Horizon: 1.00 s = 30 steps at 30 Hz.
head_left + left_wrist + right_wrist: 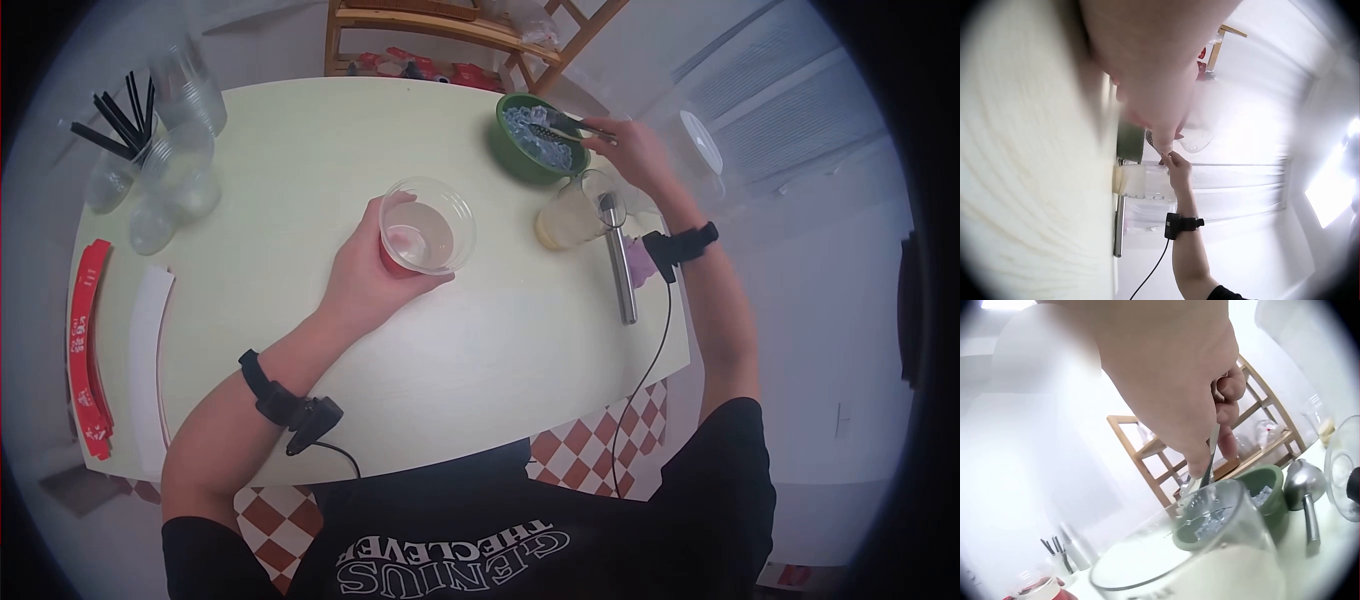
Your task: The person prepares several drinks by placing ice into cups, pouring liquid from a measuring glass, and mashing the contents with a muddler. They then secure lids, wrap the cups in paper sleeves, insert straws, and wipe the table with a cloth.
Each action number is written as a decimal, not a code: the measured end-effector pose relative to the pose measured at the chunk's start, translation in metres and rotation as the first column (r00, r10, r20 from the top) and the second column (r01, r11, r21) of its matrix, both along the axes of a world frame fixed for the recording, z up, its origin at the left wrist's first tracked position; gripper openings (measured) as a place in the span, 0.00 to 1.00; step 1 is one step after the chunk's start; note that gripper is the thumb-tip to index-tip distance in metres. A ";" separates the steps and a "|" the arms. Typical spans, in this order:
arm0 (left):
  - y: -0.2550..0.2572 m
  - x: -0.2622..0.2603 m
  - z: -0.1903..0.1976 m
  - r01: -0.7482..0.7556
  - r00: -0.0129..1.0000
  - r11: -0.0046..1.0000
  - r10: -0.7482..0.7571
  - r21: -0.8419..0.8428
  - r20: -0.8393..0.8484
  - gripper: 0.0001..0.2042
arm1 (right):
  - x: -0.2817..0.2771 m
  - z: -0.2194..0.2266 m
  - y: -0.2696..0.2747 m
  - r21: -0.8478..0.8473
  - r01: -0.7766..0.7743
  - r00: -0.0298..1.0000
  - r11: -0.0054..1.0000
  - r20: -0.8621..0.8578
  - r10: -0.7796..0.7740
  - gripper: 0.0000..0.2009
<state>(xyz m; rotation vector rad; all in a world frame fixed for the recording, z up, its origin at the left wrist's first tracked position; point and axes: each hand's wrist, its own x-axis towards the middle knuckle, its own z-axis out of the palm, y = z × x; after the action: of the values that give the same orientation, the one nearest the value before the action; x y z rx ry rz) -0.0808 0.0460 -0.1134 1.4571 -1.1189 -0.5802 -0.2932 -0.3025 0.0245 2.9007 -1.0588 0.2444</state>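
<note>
My left hand (pixel 362 272) (pixel 1147 81) holds a clear plastic cup (pixel 434 228) with a red band around it, fingers and thumb curled about its side. The cup stands over the middle of the table; the left wrist view hides it behind the hand. At the back right, my right hand (pixel 640 155) (pixel 1172 381) grips metal tongs (pixel 572 124) (pixel 1211 456), which reach into a green bowl (pixel 520 163) (pixel 1275 515) of ice (pixel 548 150) (pixel 1210 525). Exactly what the tong tips touch cannot be told.
A glass pitcher (pixel 570 222) (pixel 1210 575) with pale liquid and a steel rod-like tool (pixel 622 275) stand and lie at right. Plastic cups (pixel 190 185), black straws (pixel 125 125), red strips (pixel 85 345) and a white strip (pixel 148 350) are at left. A metal scoop (pixel 1305 484) is beside the bowl.
</note>
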 end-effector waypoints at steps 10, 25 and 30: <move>-0.001 0.005 -0.010 0.057 0.998 0.997 -0.058 -0.059 -0.027 0.46 | -0.023 -0.051 -0.038 0.274 -0.063 0.986 0.960 0.166 0.017 0.26; -0.001 0.002 0.000 0.002 1.000 1.000 -0.002 0.004 -0.016 0.39 | -0.065 -0.109 0.065 0.186 -0.246 0.321 0.951 0.942 -0.102 0.25; -0.008 -0.003 0.018 -0.028 0.988 1.000 0.029 -0.013 0.150 0.38 | -0.060 -0.141 0.083 0.105 -0.412 0.264 0.905 0.965 0.008 0.46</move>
<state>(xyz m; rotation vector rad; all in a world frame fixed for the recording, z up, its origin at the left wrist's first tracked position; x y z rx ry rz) -0.0836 0.0381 -0.0956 1.5247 -1.2143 -0.4491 -0.3534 -0.2194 -0.1161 3.0220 -0.6844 2.3167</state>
